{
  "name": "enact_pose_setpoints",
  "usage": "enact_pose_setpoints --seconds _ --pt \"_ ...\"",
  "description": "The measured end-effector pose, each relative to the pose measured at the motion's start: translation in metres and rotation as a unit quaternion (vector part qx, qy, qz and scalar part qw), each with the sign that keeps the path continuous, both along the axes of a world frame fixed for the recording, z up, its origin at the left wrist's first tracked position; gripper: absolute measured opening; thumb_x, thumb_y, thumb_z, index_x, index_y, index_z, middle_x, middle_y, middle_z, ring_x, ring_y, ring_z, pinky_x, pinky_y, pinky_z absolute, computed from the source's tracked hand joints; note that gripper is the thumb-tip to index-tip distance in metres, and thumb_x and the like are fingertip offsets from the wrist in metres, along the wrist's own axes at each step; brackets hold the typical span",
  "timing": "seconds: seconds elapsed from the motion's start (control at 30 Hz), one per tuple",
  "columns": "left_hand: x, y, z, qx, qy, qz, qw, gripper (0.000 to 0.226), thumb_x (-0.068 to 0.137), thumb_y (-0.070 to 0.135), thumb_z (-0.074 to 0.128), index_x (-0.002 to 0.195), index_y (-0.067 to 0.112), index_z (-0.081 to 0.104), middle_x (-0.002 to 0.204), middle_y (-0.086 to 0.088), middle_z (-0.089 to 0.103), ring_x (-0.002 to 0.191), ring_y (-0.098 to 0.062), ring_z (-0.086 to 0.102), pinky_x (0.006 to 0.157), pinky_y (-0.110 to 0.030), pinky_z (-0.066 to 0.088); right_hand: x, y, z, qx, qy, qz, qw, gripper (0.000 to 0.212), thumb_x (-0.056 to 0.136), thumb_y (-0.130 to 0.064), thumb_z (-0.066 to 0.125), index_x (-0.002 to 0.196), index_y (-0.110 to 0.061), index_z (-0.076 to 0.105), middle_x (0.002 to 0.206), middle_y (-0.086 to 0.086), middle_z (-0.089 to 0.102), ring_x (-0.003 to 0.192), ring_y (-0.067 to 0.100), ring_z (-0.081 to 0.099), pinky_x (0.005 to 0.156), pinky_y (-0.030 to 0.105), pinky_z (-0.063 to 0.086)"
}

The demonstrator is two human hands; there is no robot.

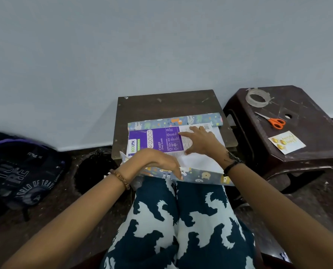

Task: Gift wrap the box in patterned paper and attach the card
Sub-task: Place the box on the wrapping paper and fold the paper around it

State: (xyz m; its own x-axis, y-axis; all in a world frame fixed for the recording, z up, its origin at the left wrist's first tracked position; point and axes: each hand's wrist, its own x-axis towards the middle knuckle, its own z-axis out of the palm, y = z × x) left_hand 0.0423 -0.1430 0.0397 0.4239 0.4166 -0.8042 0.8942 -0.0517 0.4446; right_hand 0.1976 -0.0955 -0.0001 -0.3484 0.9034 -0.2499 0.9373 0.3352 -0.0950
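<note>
Single head-worn view, steeply down and forward, close over lap and table point(167, 102).

- A dark navy and purple backpack point(20, 171) with white lettering lies on the floor at nine o'clock.
- A black crumpled bag point(92, 167) sits just right of the backpack, beside the small dark brown wooden surface point(161, 105).
- The pale grey-blue wall point(161, 45) fills everything toward twelve o'clock.
- The dark speckled floor point(55, 206) shows at eight o'clock.
- Dark teal trousers with a white animal print point(181, 220) fill six o'clock.
</note>
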Motion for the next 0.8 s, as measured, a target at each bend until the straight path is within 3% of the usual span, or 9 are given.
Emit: enact_pose_setpoints --seconds 0.13,0.17,0.23,0.3,0.33,0.5,0.63,0.8 --pt "-0.005 0.009 0.010 0.002 -0.051 0.011 0.999 0.045 0.096 0.045 0.038 0.132 0.019 0.049 0.142 -0.006 0.045 0.128 -0.021 0.042 0.104 -0.039 0.035 0.003 -0.004 -0.006 0.015 0.019 -0.008 1.000 0.074 0.080 -0.056 0.062 0.143 -0.036 0.030 0.149 0.005 0.029 0.132 0.027 0.029 0.102 0.046 0.033" --pt "-0.006 0.016 0.011 0.046 -0.084 0.050 0.994 0.037 0.096 0.041 0.041 0.126 0.022 0.053 0.138 -0.004 0.049 0.119 -0.016 0.051 0.097 -0.032 0.042 0.006 -0.005 -0.008 0.019 0.029 -0.013 0.999 0.072 0.080 -0.058 0.060 0.143 -0.037 0.031 0.150 0.004 0.028 0.132 0.027 0.029 0.102 0.045 0.032" --pt "-0.009 0.037 0.011 0.224 -0.119 0.130 0.959 0.028 0.096 0.031 0.047 0.119 0.019 0.057 0.129 -0.007 0.056 0.101 -0.018 0.061 0.077 -0.020 0.049 0.010 -0.008 -0.013 0.012 0.056 -0.030 0.998 0.069 0.081 -0.062 0.056 0.142 -0.040 0.031 0.151 0.001 0.027 0.132 0.027 0.027 0.104 0.045 0.029" --pt "-0.015 0.060 0.003 0.334 -0.147 0.186 0.912 0.033 0.097 0.029 0.044 0.125 0.014 0.054 0.129 -0.009 0.056 0.101 -0.024 0.061 0.067 -0.016 0.046 0.011 -0.008 -0.016 -0.003 0.096 -0.054 0.994 0.067 0.081 -0.062 0.054 0.141 -0.041 0.033 0.151 0.000 0.027 0.133 0.026 0.027 0.106 0.044 0.026" --pt "-0.017 0.069 -0.003 0.346 -0.151 0.185 0.907 0.033 0.098 0.028 0.043 0.126 0.013 0.053 0.131 -0.009 0.054 0.105 -0.024 0.060 0.067 -0.016 0.045 0.011 -0.007 -0.016 -0.007 0.114 -0.063 0.991 0.065 0.082 -0.062 0.053 0.141 -0.040 0.035 0.150 0.000 0.028 0.133 0.026 0.028 0.106 0.043 0.026" --pt "-0.020 0.101 -0.040 0.306 -0.049 0.077 0.948 0.042 0.098 0.035 0.040 0.137 0.018 0.042 0.136 -0.008 0.049 0.113 -0.024 0.057 0.086 -0.027 0.049 0.013 -0.005 -0.018 -0.009 0.107 -0.038 0.994 0.074 0.080 -0.060 0.057 0.143 -0.034 0.030 0.152 0.001 0.024 0.135 0.023 0.030 0.107 0.044 0.028" --pt "-0.021 0.123 -0.046 0.313 -0.030 0.073 0.947 0.044 0.099 0.034 0.037 0.140 0.017 0.038 0.142 -0.008 0.043 0.125 -0.023 0.046 0.099 -0.034 0.042 0.020 0.001 -0.016 -0.021 0.087 -0.018 0.996 0.080 0.077 -0.062 0.060 0.144 -0.035 0.026 0.156 0.000 0.017 0.134 0.025 0.031 0.106 0.043 0.032" --pt "-0.021 0.145 -0.045 0.356 0.020 0.010 0.934 0.050 0.096 0.032 0.047 0.142 0.019 0.035 0.144 -0.008 0.039 0.126 -0.023 0.045 0.102 -0.041 0.040 0.038 0.008 -0.014 -0.016 0.069 -0.033 0.997 0.077 0.079 -0.060 0.060 0.144 -0.038 0.025 0.156 -0.003 0.016 0.134 0.024 0.033 0.106 0.045 0.034"
